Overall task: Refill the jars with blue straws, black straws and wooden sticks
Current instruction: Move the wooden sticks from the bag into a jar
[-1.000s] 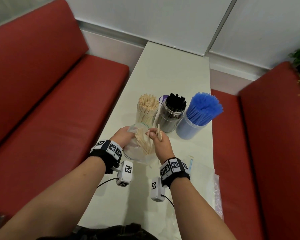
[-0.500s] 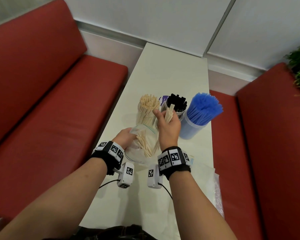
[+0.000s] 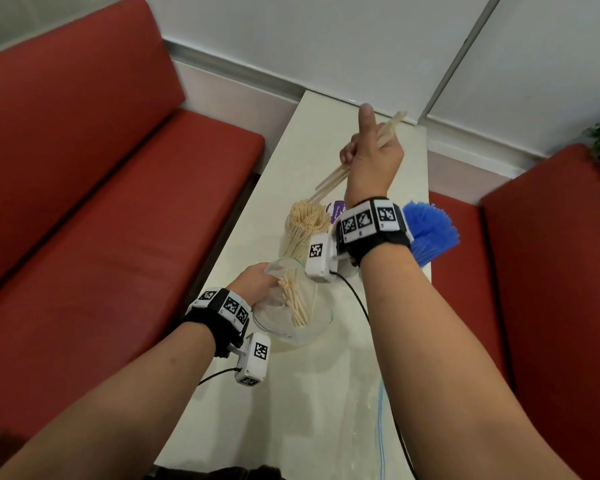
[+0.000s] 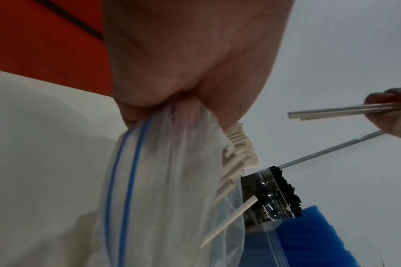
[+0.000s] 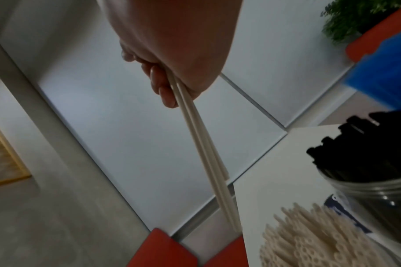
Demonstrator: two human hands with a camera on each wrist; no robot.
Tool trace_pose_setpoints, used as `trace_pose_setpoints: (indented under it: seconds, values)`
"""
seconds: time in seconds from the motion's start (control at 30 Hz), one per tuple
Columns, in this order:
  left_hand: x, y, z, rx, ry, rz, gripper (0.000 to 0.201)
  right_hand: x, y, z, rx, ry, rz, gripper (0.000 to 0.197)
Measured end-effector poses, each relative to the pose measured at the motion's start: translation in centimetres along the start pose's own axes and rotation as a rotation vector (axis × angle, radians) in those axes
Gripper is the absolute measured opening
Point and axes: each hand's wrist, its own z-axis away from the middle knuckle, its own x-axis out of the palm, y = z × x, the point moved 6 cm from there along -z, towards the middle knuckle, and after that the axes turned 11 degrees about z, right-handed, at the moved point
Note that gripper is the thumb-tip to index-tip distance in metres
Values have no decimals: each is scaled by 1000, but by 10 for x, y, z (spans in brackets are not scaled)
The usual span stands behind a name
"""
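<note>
Pale wooden sticks (image 3: 357,157) pinched in right hand (image 3: 371,157), left hand (image 3: 257,282) gripping bag (image 3: 291,320).

Bag (image 3: 291,327) before jars (image 3: 300,237) on table (image 3: 312,410).

red benches (image 3: 94,174), blue straws (image 3: 430,230), black straws (image 5: 364,148), beige sticks (image 3: 307,220)

Three jars on the white table (image 3: 329,403): one of wooden sticks (image 3: 305,226), one of black straws (image 5: 366,162) beside it on the right, one of blue straws (image 3: 430,230) right of that. One zip bag (image 3: 291,306), nearer than the stick jar, holds a loose bundle of sticks, too many to count. Two hands: the left hand (image 3: 257,282) at the bag, the right hand (image 3: 371,157) above the stick jar with about three sticks (image 5: 208,157). Two red benches (image 3: 101,202), one either side of the table.
</note>
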Motion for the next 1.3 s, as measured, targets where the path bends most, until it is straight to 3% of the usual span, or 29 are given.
trace_pose_setpoints:
  seconds: [0.23,0.57,0.9,1.17,1.3]
  values:
    - [2,13,-16,-14,-34,-18,27,12,54,-14,86,28,15,42]
    - [3,14,-30,-56,-28,-25,30,8,87,-27,108,36,111,40]
    - [1,1,-33,-100,-4,14,25,16,136,-8,188,-246,419,41]
    - [-4,-4,-32,-130,21,52,25,32,117,-13,127,-355,346,40]
    - [-2,-6,-32,-128,14,71,30,20,145,3,231,-399,443,39]
